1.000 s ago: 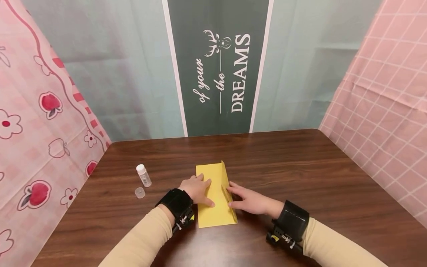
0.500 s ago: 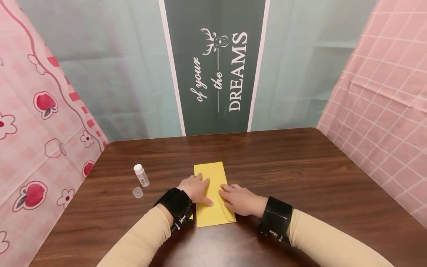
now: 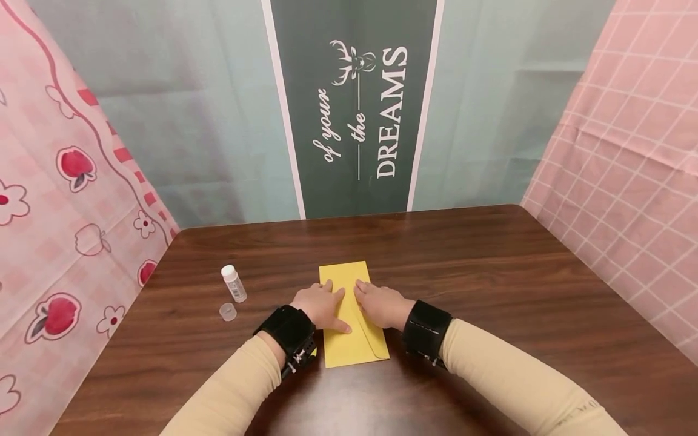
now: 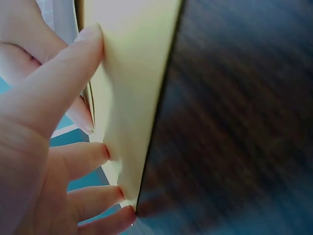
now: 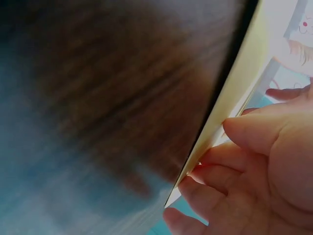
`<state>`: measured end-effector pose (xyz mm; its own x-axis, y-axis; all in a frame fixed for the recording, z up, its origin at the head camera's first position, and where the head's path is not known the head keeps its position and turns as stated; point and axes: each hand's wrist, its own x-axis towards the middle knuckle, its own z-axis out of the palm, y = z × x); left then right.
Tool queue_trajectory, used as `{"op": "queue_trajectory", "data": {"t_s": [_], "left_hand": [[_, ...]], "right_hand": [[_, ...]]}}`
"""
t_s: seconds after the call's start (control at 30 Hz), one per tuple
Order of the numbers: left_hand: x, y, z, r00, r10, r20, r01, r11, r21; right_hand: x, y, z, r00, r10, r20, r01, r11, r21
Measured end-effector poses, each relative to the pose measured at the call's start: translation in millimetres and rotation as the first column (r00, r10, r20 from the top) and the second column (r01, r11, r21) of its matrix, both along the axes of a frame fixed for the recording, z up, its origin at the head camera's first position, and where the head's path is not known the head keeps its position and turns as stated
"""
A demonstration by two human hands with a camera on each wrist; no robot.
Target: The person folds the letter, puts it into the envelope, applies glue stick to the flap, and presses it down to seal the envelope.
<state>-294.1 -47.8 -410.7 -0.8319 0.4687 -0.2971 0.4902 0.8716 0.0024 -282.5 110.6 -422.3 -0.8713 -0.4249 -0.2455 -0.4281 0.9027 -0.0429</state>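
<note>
A yellow envelope [image 3: 345,351] lies flat on the brown table, its long side flap folded over along the right. My left hand [image 3: 320,307] rests spread on the envelope's left half, the thumb pointing across its middle. On the folded flap lies my right hand [image 3: 383,304], fingers extended and touching the paper. In the left wrist view the fingertips of the left hand [image 4: 63,127] press the yellow paper. The right wrist view has the right hand [image 5: 244,161] along the envelope's edge, with its fingertips on the paper.
A white glue stick [image 3: 234,283] lies on the table [image 3: 463,260] to the left, beside its clear cap [image 3: 228,312]. A printed curtain [image 3: 360,121] hangs behind the table, with pink cloths at both sides.
My right hand has moved left, folding the raised flap down onto the envelope, then slid farther up along it. The left hand has stayed in place.
</note>
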Motion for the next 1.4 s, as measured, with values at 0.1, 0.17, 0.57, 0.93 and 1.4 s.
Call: {"op": "queue_trajectory", "data": {"t_s": [0.1,0.17,0.57,0.93,1.4], "left_hand": [[-1.3,1,-1.0,1.000,0.007,-0.009,-0.007,1.000,-0.013],[-1.7,2,-1.4,1.000,0.005,-0.008,-0.005,1.000,-0.019],[3.0,7,-0.7,1.000,0.005,-0.025,-0.006,0.999,-0.042],[7.3,13,4.4,1.000,-0.014,-0.011,0.014,0.999,-0.033],[6.9,21,2.4,1.000,0.004,-0.030,-0.006,0.998,-0.061]], "right_hand": [[5.2,2,1.5,1.000,0.021,-0.004,-0.021,0.999,0.024],[11.9,4,2.0,0.999,0.052,-0.016,-0.051,0.997,0.054],[63.2,19,8.7,0.976,0.214,-0.046,-0.210,0.974,0.083],[57.6,24,8.6,0.974,0.202,-0.099,-0.199,0.979,0.042],[26.2,19,0.7,0.980,0.153,-0.126,-0.140,0.984,0.111]]}}
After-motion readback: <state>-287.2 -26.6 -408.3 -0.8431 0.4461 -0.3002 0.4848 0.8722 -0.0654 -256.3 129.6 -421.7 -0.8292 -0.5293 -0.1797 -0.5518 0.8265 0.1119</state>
